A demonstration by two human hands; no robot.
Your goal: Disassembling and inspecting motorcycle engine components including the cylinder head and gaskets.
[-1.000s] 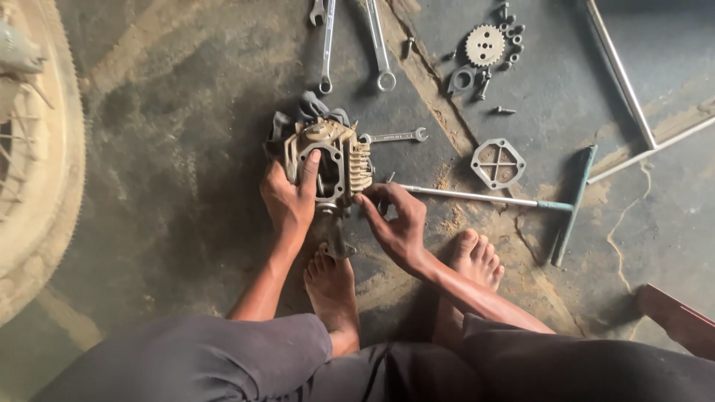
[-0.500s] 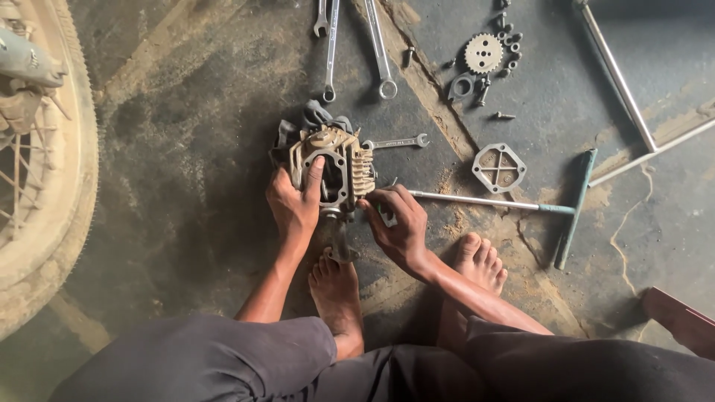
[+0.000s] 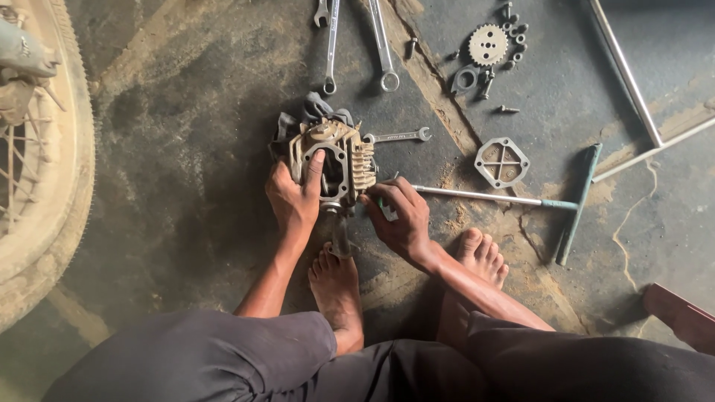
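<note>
Head view: we look straight down at a stained concrete floor point(image 3: 186, 149), and the largest thing is a dusty spoked wheel with its tyre point(image 3: 45, 186) filling the left edge of the frame. Along the bottom we see our dark trousers point(image 3: 223, 365), with both bare feet planted at lower centre. At the right, two long metal bars point(image 3: 625, 74) cross near the upper right corner, and a T-handle wrench point(image 3: 521, 199) lies with its shaft pointing left toward our hands. At centre sits the finned engine cylinder head point(image 3: 335, 160), resting on a dark rag on the floor just above our left foot. Our left hand point(image 3: 294, 197) grips its near left side, the thumb and a finger hooked up over the casting. Our right hand point(image 3: 398, 216) is closed around a small tool just beside the head's lower right edge; we cannot tell what the tool is. Two long spanners point(image 3: 357, 45) lie at the top centre, and a shorter spanner point(image 3: 398, 136) lies touching or just beside the head's right side. A square cover plate point(image 3: 503, 161) lies right of centre, and a toothed sprocket point(image 3: 488, 45) with loose bolts and nuts sits at the upper right.
</note>
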